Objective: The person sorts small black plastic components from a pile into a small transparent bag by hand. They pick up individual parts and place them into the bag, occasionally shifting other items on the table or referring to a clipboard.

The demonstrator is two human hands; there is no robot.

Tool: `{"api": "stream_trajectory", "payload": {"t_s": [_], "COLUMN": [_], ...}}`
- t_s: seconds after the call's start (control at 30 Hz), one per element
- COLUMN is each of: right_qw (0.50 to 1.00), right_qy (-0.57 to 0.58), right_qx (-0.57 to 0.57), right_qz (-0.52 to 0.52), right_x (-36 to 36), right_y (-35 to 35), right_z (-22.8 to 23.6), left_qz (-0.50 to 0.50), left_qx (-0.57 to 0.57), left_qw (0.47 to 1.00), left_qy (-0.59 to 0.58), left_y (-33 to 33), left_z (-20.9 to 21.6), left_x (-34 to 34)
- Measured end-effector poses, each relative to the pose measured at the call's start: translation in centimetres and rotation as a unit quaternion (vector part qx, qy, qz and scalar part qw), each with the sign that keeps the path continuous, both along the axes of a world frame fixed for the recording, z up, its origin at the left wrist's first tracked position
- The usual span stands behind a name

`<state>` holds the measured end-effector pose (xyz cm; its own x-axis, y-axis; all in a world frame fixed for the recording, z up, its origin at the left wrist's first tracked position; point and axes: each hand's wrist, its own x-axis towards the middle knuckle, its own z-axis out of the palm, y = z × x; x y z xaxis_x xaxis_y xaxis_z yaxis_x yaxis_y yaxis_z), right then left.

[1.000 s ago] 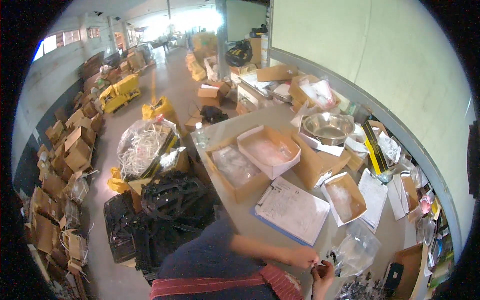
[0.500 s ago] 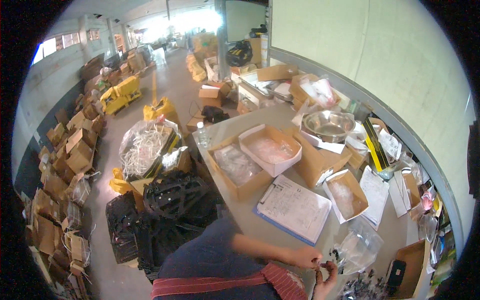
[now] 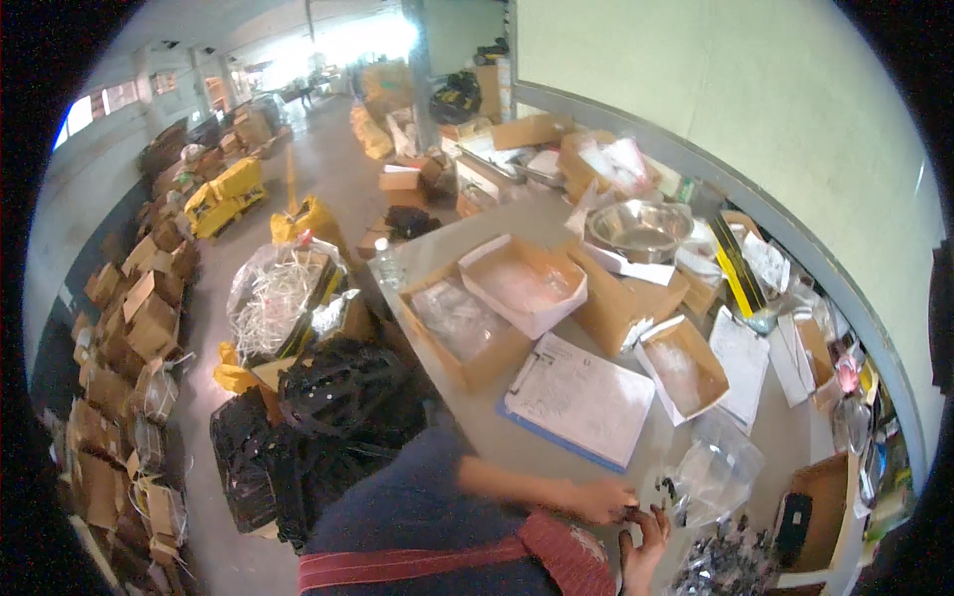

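My left hand [image 3: 602, 499] reaches in from the left with its fingertips pinched together. Just below and to its right, my right hand [image 3: 648, 544] has its fingers bent, the tips meeting those of the left. A tiny dark piece [image 3: 630, 514] shows between the two sets of fingertips; its kind is too small to make out. Beside the right hand lies a heap of small black and clear parts [image 3: 730, 558] on the grey table [image 3: 447, 248]. A clear plastic bag [image 3: 717, 472] rests just beyond the hands, with a few dark bits at its edge.
A clipboard with papers [image 3: 581, 397] lies past my left hand. Open boxes holding clear plastic [image 3: 452, 323] and a steel bowl [image 3: 641, 228] stand farther back. At right, a cardboard tray [image 3: 820, 497] holds a black phone-like object [image 3: 792, 523]. Black bundles [image 3: 348, 407] sit left of the table.
The whole view has shifted slightly. My hands stay together at the fingertips, and the right hand's fingers look more raised and spread than before.
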<state>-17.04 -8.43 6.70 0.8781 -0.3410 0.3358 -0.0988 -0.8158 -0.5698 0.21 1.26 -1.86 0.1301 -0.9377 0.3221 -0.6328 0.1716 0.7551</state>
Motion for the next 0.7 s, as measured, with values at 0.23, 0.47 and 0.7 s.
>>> {"api": "stream_trajectory", "payload": {"t_s": [0.23, 0.47, 0.7], "right_qw": [0.990, 0.982, 0.987], "right_qy": [0.101, -0.062, 0.031], "right_qx": [0.076, 0.106, -0.054], "right_qz": [0.070, -0.146, -0.151], "right_x": [1.8, 1.6, 1.6], "right_y": [0.0, -4.2, -11.2], "right_z": [-2.2, -4.9, -6.6], "left_qz": [0.025, 0.110, 0.085], "left_qx": [0.127, 0.124, 0.015], "left_qw": [0.988, 0.984, 0.995], "left_qy": [-0.086, 0.068, 0.049], "left_y": [0.6, 0.0, -0.6], "left_z": [2.6, 0.3, -2.0], "left_x": [2.6, 1.1, -0.1]}}
